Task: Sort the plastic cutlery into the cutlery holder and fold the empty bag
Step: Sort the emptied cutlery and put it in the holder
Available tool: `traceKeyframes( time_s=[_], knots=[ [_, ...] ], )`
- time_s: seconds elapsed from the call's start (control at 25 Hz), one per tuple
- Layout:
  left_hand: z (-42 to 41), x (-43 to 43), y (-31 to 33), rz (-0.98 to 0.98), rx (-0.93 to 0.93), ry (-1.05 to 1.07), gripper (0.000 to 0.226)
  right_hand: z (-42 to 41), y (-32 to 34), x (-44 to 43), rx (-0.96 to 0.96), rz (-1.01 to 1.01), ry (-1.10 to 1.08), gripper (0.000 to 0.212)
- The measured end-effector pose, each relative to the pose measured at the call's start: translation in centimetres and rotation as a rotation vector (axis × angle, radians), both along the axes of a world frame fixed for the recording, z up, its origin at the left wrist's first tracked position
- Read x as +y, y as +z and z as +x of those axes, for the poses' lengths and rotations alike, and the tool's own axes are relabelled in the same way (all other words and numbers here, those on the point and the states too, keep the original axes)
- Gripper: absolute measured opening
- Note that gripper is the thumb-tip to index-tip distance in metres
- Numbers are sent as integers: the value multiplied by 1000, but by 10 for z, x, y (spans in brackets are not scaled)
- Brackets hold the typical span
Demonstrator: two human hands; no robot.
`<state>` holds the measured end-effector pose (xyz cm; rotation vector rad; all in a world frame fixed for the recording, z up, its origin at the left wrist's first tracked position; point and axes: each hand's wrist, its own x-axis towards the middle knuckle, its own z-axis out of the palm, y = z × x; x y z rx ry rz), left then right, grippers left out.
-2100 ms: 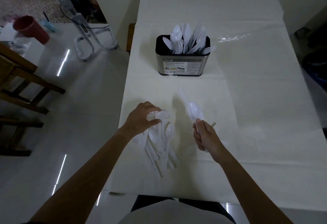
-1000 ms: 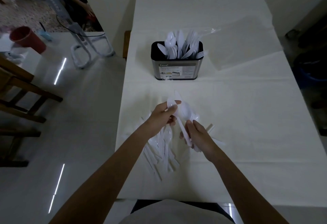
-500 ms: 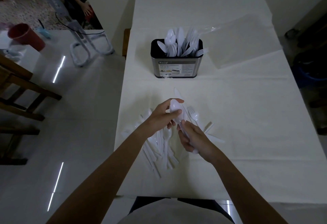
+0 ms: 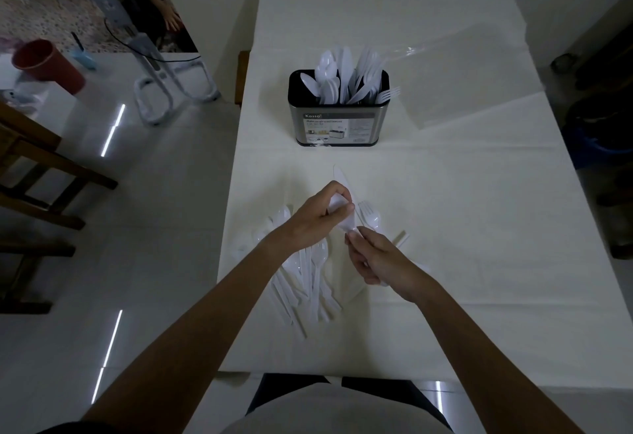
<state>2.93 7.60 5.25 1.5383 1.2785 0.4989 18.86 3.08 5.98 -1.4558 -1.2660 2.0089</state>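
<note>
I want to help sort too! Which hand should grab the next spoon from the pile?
Probably the left hand. The pile lies below its wrist, on that side. It only pinches the bowl of a spoon whose handle the right hand grips, so it could let go; the right hand is busy.

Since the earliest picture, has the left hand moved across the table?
Yes. The left hand moved right, off the loose cutlery pile, to sit in line with the cutlery holder, meeting the right hand on a plastic spoon.
</note>
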Motion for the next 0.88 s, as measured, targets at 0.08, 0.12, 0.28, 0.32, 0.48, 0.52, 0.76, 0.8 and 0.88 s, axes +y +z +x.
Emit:
traceKeyframes(
  time_s=[0.08,0.12,0.28,0.32,0.48,0.52,0.76,0.8,0.88],
  knots=[
    [-2,0,-3,-32,-63,128,15,1,-5,1,-73,38,0,34],
    [-5,2,-2,-40,-99,225,15,2,-8,2,-82,40,-20,34],
    [-19,11,11,-138,-184,323,25,6,-5,19,-104,72,-32,32],
    [-17,12,15,-161,-194,283,29,3,-1,26,-139,126,29,33],
    [-7,22,19,-29,-275,317,15,-18,14,51,-143,268,281,28],
    [-9,26,19,12,-299,327,8,-18,16,59,-191,285,325,29],
    [-22,57,43,92,-223,127,2,-12,38,93,-40,84,385,33],
    [-23,64,49,103,-212,101,4,-14,40,98,-34,92,365,39],
    [-26,80,62,115,-204,59,6,-20,44,112,-34,126,306,39]
  ],
)
